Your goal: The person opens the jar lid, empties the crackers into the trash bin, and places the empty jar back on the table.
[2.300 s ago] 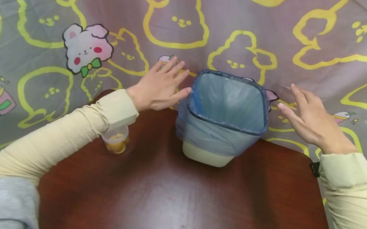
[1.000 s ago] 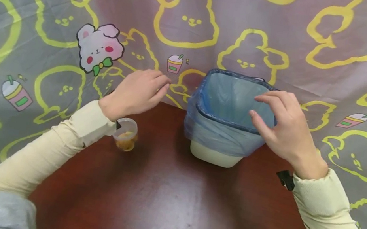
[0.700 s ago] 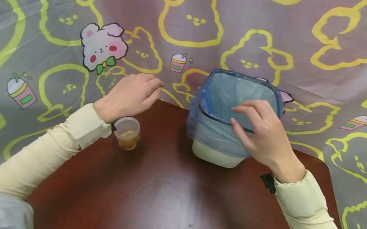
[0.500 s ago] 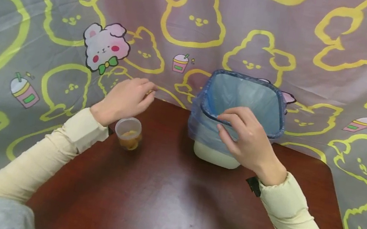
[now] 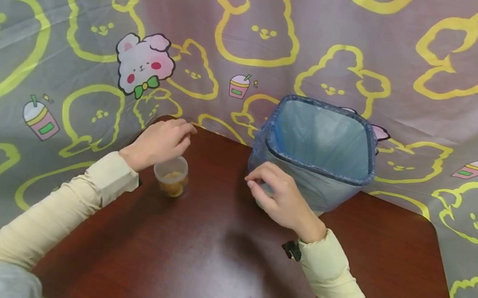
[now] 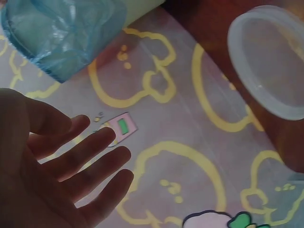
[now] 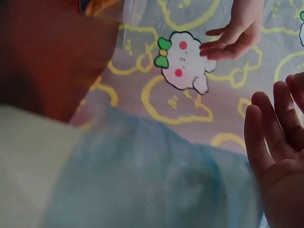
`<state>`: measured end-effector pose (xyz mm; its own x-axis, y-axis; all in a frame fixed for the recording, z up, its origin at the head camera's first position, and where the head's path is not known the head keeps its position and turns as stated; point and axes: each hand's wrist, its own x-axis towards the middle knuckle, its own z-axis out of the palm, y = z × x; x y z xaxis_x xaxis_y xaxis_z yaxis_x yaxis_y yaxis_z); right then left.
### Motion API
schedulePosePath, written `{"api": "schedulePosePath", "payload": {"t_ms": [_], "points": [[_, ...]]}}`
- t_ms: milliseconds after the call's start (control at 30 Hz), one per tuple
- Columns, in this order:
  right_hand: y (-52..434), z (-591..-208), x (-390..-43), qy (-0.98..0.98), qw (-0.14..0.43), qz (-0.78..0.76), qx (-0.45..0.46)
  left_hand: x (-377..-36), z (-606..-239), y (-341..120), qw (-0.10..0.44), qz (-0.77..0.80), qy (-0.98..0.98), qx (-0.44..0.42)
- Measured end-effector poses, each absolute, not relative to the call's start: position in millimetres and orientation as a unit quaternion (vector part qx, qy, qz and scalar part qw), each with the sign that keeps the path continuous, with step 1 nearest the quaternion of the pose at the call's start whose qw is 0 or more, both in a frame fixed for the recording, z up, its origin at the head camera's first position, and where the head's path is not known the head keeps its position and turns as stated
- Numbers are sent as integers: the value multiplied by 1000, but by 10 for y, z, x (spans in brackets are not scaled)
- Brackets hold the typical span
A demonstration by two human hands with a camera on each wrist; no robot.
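A small clear plastic cup with orange-brown contents stands on the dark wooden table. My left hand hovers just behind and above the cup, fingers relaxed and holding nothing; the left wrist view shows its fingers spread, with the cup rim nearby. A white bin lined with a blue plastic bag stands at the back of the table. My right hand is low in front of the bin's left corner, loosely curled and empty. Its fingers lie next to the bag.
A grey plastic sheet printed with yellow bunny outlines hangs behind and around the table. The table's right corner is rounded. The wood in front of the cup and bin is bare.
My right hand swept from the bin's right side across its front to its lower left corner. My left hand drew back from the bin's left side to just behind the cup.
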<state>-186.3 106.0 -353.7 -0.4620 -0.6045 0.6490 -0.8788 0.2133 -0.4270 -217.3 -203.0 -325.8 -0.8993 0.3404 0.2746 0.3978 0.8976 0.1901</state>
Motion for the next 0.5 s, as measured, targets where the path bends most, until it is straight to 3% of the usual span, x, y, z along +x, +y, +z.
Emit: {"api": "schedulePosePath", "payload": {"t_ms": [500], "points": [[732, -4035, -2120, -816, 88, 434, 371, -2213, -3599, -2143, 90, -167, -970, -152]]}}
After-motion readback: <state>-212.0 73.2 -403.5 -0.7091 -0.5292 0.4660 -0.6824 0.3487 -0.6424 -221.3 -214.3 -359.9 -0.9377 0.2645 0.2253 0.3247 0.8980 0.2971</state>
